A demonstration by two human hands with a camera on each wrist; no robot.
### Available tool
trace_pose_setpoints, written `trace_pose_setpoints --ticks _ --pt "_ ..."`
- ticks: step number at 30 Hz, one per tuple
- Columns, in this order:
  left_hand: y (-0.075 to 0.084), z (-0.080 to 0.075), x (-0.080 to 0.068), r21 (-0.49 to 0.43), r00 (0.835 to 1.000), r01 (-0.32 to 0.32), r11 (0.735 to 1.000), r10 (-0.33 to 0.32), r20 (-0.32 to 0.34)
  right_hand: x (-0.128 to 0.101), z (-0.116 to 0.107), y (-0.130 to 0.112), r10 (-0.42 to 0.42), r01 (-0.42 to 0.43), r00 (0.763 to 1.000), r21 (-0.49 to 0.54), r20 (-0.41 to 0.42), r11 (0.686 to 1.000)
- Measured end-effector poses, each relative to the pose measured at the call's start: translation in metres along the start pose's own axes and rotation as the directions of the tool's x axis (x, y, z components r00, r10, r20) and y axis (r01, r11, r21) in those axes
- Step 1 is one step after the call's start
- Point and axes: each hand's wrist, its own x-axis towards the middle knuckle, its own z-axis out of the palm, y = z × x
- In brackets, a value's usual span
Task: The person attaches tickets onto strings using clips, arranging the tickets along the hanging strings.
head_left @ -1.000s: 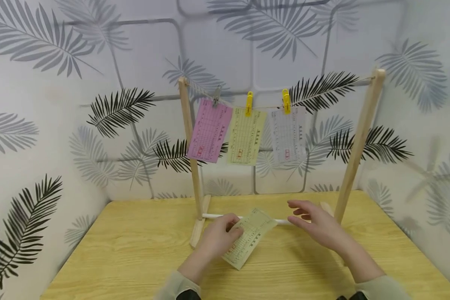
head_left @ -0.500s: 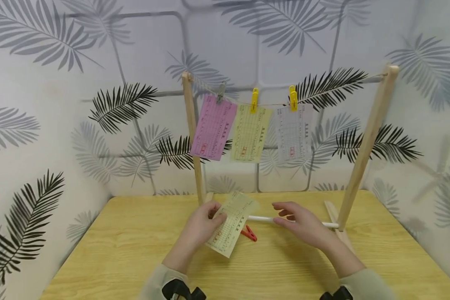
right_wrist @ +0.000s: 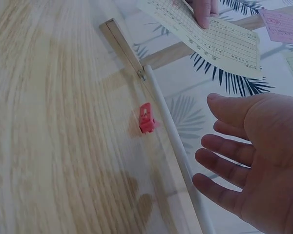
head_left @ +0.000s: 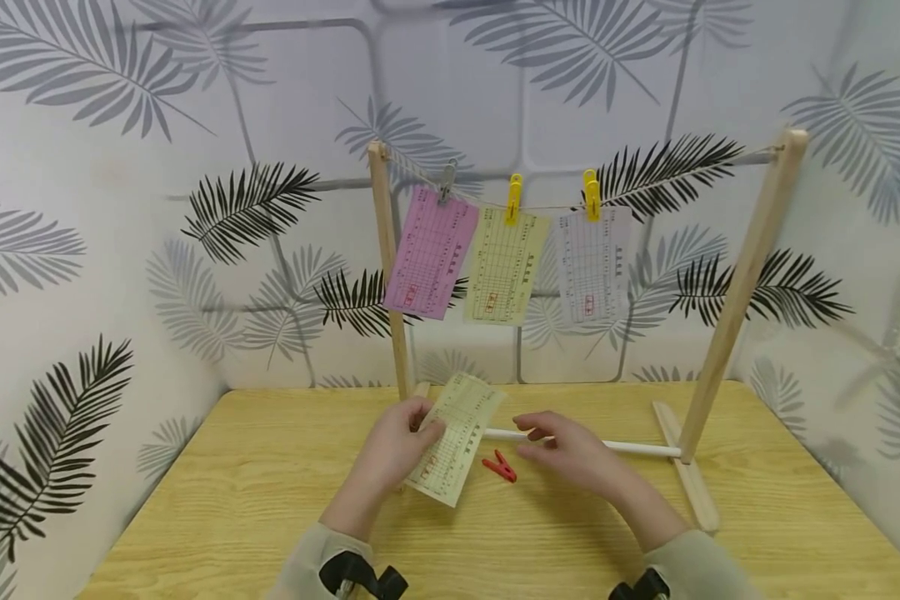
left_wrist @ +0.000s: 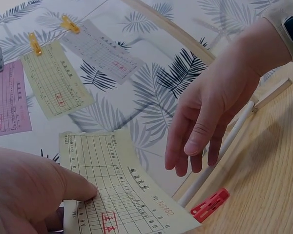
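Note:
My left hand (head_left: 396, 446) pinches a pale yellow-green receipt slip (head_left: 459, 433) by its left edge, thumb on the printed face, held tilted above the table. The slip's grid and red stamp show in the left wrist view, where the thumb (left_wrist: 78, 186) presses on it. My right hand (head_left: 570, 454) hovers over the table with its fingers loosely bent and nothing in them. Just left of its fingertips a red clothespin (head_left: 500, 467) lies on the table. In the right wrist view the same red clothespin (right_wrist: 146, 118) sits beside the white rod, apart from the hand.
A wooden frame has two posts, its right post (head_left: 742, 292) leaning outward, joined low by a white rod (head_left: 641, 448). From its string hang a pink slip (head_left: 431, 254) on a grey clip (head_left: 447, 182), and yellow (head_left: 506, 267) and white (head_left: 592, 267) slips on yellow clothespins.
My left hand has carried the slip up and left, uncovering the red clothespin on the table. My right hand has moved left toward that clothespin. The head view has shifted slightly.

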Motion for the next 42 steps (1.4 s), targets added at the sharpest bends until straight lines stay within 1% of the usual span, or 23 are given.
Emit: trace_pose_setpoints --ticks 2,5,11,18,22,29,35,42 --pt "0.0 -0.001 0.0 -0.002 1.0 -0.001 1.0 0.001 -0.001 0.001 0.004 -0.001 -0.003 0.003 1.0 -0.012 0.014 1.0" --pt "0.001 -0.001 0.0 0.002 1.0 -0.009 1.0 0.009 -0.002 0.003 0.009 -0.004 0.019 -0.018 0.999 -0.035 0.029 0.999" --pt "0.002 0.0 -0.002 -0.028 1.0 0.012 1.0 -0.012 0.005 0.004 0.017 -0.01 0.057 -0.054 0.997 -0.047 0.053 0.997" --pt "0.001 0.0 -0.002 -0.053 1.0 0.031 0.998 -0.031 -0.002 0.004 0.025 -0.01 0.056 -0.053 0.994 -0.039 0.094 0.998" --pt "-0.001 0.0 0.0 -0.043 0.999 0.032 0.999 -0.032 -0.006 0.004 0.027 -0.01 0.056 -0.052 0.994 -0.05 0.096 0.997" --pt "-0.002 -0.001 0.001 -0.035 0.999 0.033 0.999 -0.033 -0.005 0.006 0.034 -0.011 -0.002 0.008 0.993 -0.052 0.118 0.999" --pt "-0.001 0.0 0.0 -0.022 0.999 0.03 0.999 -0.031 -0.011 0.009 0.04 -0.008 -0.005 0.013 0.992 -0.063 0.124 0.998" --pt "-0.003 -0.004 0.001 -0.045 0.999 0.044 0.998 -0.045 -0.017 0.012 0.043 -0.005 -0.026 0.033 0.99 -0.049 0.139 0.998"
